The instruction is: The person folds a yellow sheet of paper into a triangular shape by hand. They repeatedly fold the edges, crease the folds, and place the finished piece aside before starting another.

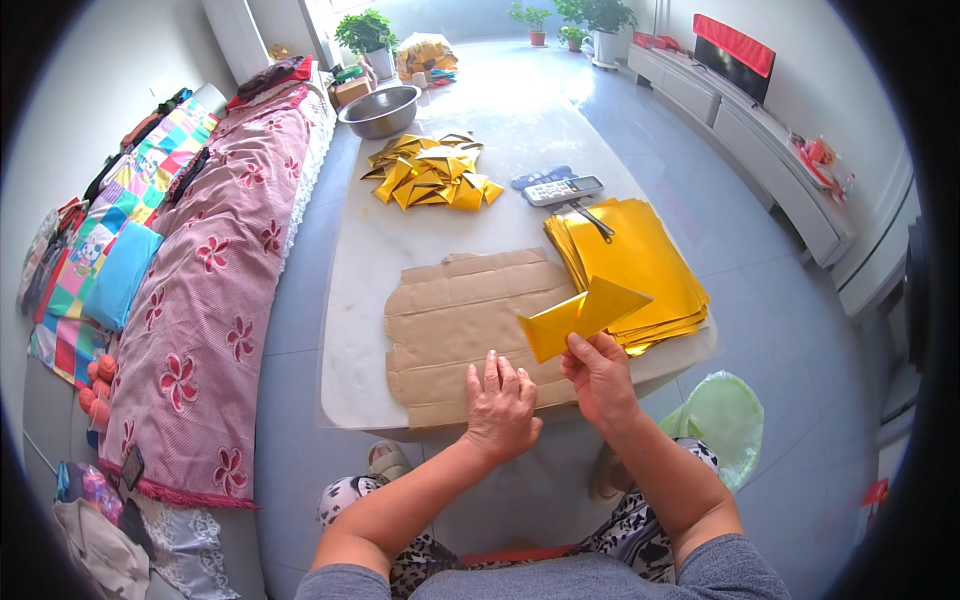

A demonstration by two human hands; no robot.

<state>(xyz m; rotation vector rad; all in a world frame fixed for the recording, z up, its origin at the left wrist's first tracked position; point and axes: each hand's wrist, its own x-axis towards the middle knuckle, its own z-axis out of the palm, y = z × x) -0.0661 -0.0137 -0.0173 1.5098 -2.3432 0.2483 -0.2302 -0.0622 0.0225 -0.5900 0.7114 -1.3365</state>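
My right hand pinches a partly folded sheet of gold foil paper between thumb and fingers, above the right side of a flattened cardboard piece. One pointed flap of the paper sticks out to the right, over a stack of flat gold foil sheets. My left hand rests palm down on the cardboard's near edge, fingers slightly spread and holding nothing. Farther back on the table lies a heap of folded gold foil pieces.
On the pale table are a metal basin, a white remote control and a slender dark tool on the foil stack. A green lined bin stands at the right. A covered sofa runs along the left.
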